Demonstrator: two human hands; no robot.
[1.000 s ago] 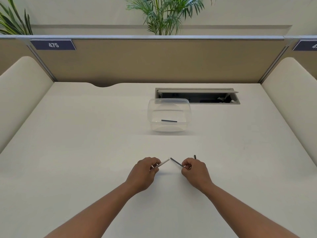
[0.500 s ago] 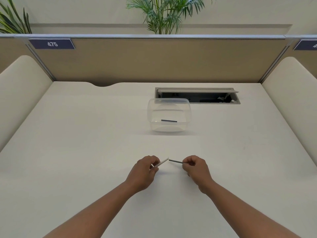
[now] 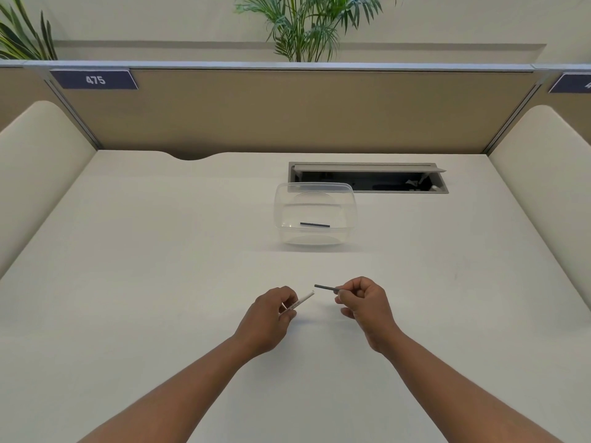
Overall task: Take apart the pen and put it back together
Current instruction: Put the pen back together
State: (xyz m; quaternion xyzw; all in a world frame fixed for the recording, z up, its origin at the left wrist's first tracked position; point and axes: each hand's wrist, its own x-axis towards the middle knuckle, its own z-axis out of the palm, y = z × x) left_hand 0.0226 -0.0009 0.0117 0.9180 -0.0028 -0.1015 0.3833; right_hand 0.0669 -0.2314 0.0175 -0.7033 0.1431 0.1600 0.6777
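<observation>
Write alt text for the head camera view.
Two bare hands hold pen parts just above a white desk: the left hand grips a white barrel, the right hand a thin dark refill, tips close but apart. Behind them a clear plastic tub holds another dark stick.

Bright, even, diffuse light from overhead, no glare on the desk (image 3: pixel 128 282). Shadows soft and faint: under the tub (image 3: pixel 315 215) and below both hands. Focus sharp centre frame. Wide-angle bowing at the edges: partition (image 3: pixel 287 113) top curves, side panels splay outward.
</observation>
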